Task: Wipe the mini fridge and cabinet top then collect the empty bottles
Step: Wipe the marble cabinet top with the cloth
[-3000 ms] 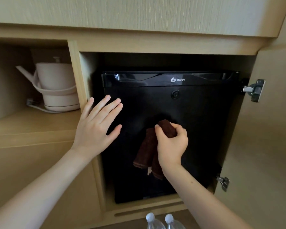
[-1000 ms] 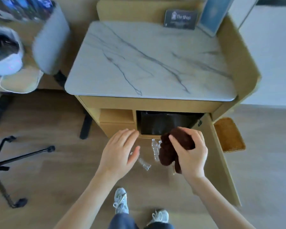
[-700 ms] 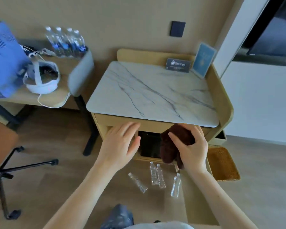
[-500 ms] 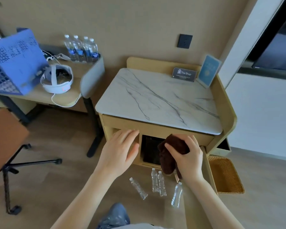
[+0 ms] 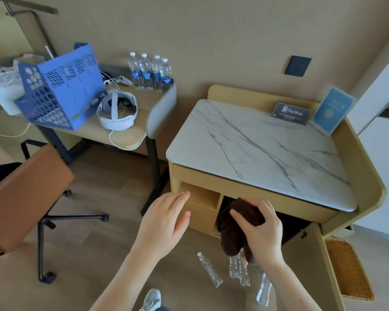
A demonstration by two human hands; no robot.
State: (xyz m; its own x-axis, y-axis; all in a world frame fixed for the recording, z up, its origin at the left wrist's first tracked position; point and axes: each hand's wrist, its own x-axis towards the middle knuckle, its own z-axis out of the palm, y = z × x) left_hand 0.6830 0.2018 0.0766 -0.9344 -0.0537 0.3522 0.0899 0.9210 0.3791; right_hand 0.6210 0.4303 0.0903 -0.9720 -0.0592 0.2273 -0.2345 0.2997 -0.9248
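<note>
Marble-look white top w/ grey veins (image 5: 256, 149) caps the light wooden cabinet (image 5: 234, 187), and on its back edge we read a small black sign (image 5: 291, 113) saying "The Shop"; smaller lines under that are too fine to read. Next to it leans a blue card in a clear stand (image 5: 331, 110), print illegible. Four upright water bottles w/ blue labels (image 5: 149, 71) stand on the side desk (image 5: 121, 131) at left; label text too small for us.

Our right hand (image 5: 262, 232) is clenched round a dark brown cloth (image 5: 236, 227), fingers over its top, the rest of the cloth hanging below the palm. It sits in front of the cabinet's open lower bay, below the marble top & not touching it. Our left hand (image 5: 164, 223) is spread flat, fingers apart, holding nothing, just left of the cloth.

Black mini fridge (image 5: 289, 225) is mostly hidden behind cloth & hand; only dark slivers show in the bay. Clear empty plastic bottles (image 5: 238, 269) lie on the wood floor (image 5: 94, 254) below our hands, a few partly covered by the right wrist, so we can't get a sure count. Open cabinet door (image 5: 310, 270) is cut off at the bottom edge. Woven mat (image 5: 347, 268) lies right of it.
</note>
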